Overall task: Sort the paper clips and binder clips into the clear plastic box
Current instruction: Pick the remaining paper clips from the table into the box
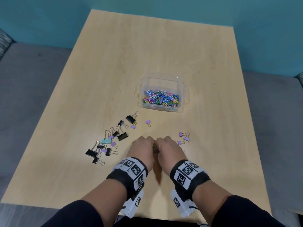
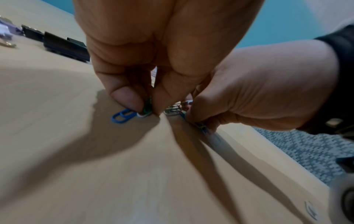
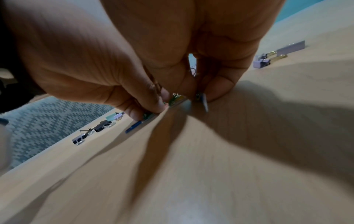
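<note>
**Pale wood tabletop, both hands gathering paper clips**

Head view. Clear plastic box [image 1: 161, 92] stands right of centre on the table [image 1: 147, 46], holding a dense multicoloured heap of paper clips [image 1: 160, 97]. Left hand [image 1: 141, 148] and right hand [image 1: 169, 148] meet knuckle to knuckle at the near edge, fingers curled under; only a sliver of green wire shows between them. Binder clips: about fourteen scattered to the left [image 1: 111, 141], black, lilac and one mint, their handles pointing in mixed directions; three lilac ones lie just right of the right hand [image 1: 184, 137]. All sit outside the box.

Left wrist view. Shown here alone: the left hand's thumb and forefinger pinch a green clip [image 2: 147, 106] against the table, and one blue paper clip [image 2: 122, 116] lies flat just beside them, its long axis running left to right. The right hand pinches several clips, count unclear.

Right wrist view. Right fingers [image 3: 218, 89] curl tightly on a small bunch of clips [image 3: 203, 100]; the bunch is blurred. Lilac binder clips [image 3: 261, 61] lie at far right.
</note>
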`<state>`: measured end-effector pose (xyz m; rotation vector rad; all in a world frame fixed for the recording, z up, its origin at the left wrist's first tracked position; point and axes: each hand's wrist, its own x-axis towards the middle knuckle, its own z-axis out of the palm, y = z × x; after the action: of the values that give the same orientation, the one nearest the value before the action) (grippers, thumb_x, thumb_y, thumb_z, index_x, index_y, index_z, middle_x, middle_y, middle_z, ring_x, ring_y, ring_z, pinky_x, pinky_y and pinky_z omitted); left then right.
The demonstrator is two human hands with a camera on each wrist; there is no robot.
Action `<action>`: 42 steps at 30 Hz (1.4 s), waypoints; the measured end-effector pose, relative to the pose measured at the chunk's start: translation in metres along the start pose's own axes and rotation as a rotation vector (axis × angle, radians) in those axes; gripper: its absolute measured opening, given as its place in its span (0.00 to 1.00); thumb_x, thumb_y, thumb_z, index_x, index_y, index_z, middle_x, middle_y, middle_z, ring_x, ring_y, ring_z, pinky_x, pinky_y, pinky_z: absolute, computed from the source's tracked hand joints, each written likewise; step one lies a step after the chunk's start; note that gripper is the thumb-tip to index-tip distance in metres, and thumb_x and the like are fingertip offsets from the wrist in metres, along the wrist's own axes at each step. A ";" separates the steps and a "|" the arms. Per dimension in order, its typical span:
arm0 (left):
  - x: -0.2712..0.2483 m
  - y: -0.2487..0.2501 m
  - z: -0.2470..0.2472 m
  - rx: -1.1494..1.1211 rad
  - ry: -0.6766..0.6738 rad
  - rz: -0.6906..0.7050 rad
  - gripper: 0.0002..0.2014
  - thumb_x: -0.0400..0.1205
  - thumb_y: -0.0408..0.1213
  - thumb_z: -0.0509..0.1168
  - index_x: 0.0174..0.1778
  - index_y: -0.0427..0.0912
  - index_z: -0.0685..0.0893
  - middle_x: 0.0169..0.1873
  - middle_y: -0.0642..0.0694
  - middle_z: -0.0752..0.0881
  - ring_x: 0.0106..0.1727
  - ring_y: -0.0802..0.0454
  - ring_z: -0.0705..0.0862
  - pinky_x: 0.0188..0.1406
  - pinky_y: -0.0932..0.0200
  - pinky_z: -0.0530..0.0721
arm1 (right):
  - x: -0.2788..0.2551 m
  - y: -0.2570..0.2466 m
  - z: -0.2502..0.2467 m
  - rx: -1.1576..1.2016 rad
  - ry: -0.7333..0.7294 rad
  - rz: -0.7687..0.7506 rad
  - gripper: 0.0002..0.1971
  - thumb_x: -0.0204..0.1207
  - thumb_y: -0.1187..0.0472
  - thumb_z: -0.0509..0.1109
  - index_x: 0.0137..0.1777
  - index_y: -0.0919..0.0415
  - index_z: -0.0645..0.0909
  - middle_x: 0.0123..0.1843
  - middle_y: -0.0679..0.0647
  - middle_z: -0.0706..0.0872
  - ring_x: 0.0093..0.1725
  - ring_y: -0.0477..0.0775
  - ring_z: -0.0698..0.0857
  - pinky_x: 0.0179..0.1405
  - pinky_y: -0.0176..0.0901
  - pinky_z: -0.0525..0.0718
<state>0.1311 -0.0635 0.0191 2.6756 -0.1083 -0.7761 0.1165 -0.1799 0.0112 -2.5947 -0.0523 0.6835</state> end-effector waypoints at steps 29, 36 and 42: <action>0.098 0.015 -0.114 -1.022 0.219 -0.042 0.15 0.72 0.16 0.68 0.31 0.40 0.76 0.24 0.44 0.77 0.20 0.54 0.78 0.26 0.58 0.85 | 0.097 0.023 -0.126 0.675 0.350 0.091 0.13 0.64 0.73 0.70 0.30 0.55 0.76 0.26 0.55 0.81 0.24 0.55 0.80 0.26 0.47 0.79; 0.102 0.007 -0.113 -0.834 0.309 -0.013 0.07 0.75 0.28 0.71 0.46 0.41 0.85 0.35 0.46 0.84 0.36 0.47 0.82 0.49 0.42 0.88 | 0.110 0.018 -0.129 0.470 0.371 0.130 0.06 0.70 0.60 0.74 0.43 0.50 0.79 0.44 0.51 0.85 0.44 0.56 0.85 0.46 0.46 0.83; 0.021 -0.040 -0.058 -0.381 0.101 0.012 0.09 0.76 0.38 0.69 0.50 0.50 0.84 0.41 0.53 0.85 0.40 0.56 0.82 0.40 0.63 0.77 | 0.019 0.037 -0.064 0.195 0.141 -0.064 0.14 0.73 0.62 0.67 0.58 0.54 0.82 0.50 0.51 0.82 0.46 0.55 0.83 0.49 0.45 0.79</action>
<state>0.1790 -0.0116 0.0403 2.3431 0.0454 -0.5885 0.1609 -0.2364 0.0354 -2.4351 -0.0230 0.4574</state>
